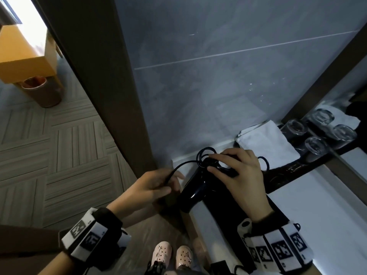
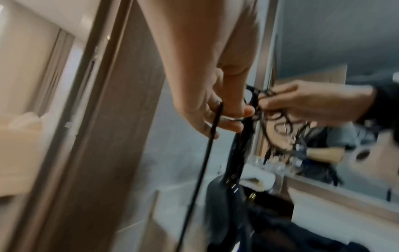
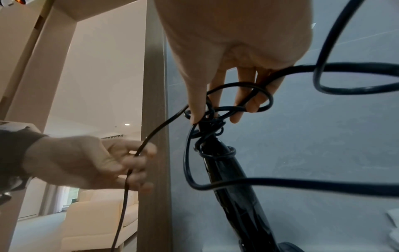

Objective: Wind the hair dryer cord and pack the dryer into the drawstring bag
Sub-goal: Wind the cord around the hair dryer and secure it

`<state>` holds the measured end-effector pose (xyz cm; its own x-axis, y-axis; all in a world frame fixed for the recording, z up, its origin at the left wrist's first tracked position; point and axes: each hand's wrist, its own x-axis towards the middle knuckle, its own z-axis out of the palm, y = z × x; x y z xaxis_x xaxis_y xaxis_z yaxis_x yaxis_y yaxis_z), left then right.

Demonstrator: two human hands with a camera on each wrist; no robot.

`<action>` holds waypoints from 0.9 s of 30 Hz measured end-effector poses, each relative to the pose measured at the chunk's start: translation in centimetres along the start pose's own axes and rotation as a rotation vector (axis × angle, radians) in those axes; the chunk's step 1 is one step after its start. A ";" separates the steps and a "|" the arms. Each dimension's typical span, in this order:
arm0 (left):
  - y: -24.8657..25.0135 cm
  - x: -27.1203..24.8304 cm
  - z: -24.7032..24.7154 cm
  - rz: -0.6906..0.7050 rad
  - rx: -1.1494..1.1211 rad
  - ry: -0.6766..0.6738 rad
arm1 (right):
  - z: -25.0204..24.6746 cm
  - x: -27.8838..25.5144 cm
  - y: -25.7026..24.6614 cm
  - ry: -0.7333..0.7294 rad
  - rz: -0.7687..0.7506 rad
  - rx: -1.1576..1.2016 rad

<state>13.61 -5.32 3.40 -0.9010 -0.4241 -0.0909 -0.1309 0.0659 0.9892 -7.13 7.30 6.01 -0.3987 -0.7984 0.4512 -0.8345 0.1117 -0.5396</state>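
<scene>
Hair dryer (image 1: 193,192), glossy black plastic, tapered handle and rounded barrel; held over the front corner of the white counter (image 1: 317,197), barrel end pointing down toward the floor, handle end hidden under the right hand (image 1: 237,168). Cord (image 1: 179,165), thin black round cable, several uneven loops bunched at the handle end, knot-like in the right wrist view and hard to untangle by eye; plug end cut off below the frame. Right hand: fingers curled round the handle tip and the gathered loops. Left hand (image 1: 154,185): fingers closed lightly on the free run of cord, just left of the dryer; this run trails down out of sight. Left wrist view blurred by motion, detail of cord and dryer smeared. Drawstring bag (image 1: 266,141), white cloth, flat and rectangular, lying on the counter behind the right hand, its near edge covered by that hand. Four clear drinking glasses (image 1: 315,144), upturned on a dark tray (image 1: 288,171), partly doubled in a mirror (image 1: 349,92) at right. Wall (image 1: 218,66), grey stone-look tile with pale joint lines. Door frame (image 1: 111,96), brown wood grain, at left. Floor (image 1: 49,145), grey striped carpet tiles; copper-toned bin (image 1: 42,91) beyond the doorway
</scene>
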 end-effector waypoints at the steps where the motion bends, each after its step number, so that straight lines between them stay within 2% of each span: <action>1: 0.5 0.3 0.4 0.008 -0.034 -0.018 | 0.1 0.0 -0.2 0.002 -0.006 0.001; 5: 3.1 2.0 1.8 0.050 -0.065 0.005 | 0.4 0.2 -0.9 -0.012 -0.052 -0.021; 9: 4.5 3.5 2.9 -0.010 0.227 0.227 | 0.8 0.0 -1.5 0.009 -0.026 -0.041; 11: 4.6 3.6 3.1 0.003 0.334 0.250 | 0.9 -0.2 -1.5 0.033 0.052 -0.096; 15: 5.0 2.6 2.8 0.238 0.453 0.293 | 0.6 -0.3 -1.0 0.076 0.149 -0.222; 17: 5.1 1.9 1.7 0.286 0.456 0.339 | 0.2 -0.3 -0.6 0.096 0.140 -0.277; 19: 4.6 1.1 0.6 0.245 0.461 0.342 | -0.2 -0.2 -0.3 0.115 0.147 -0.306; 23: 3.4 -0.7 -0.4 0.182 0.361 0.346 | -0.3 0.0 -0.1 0.042 0.250 -0.152; 27: 2.2 -2.3 -2.3 0.160 0.297 0.495 | -0.9 0.1 1.5 0.035 0.391 -0.018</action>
<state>16.37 -6.31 6.06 -0.6290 -0.7534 0.1918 -0.1836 0.3837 0.9050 -8.78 7.96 5.91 -0.7003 -0.6728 0.2386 -0.6236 0.4141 -0.6631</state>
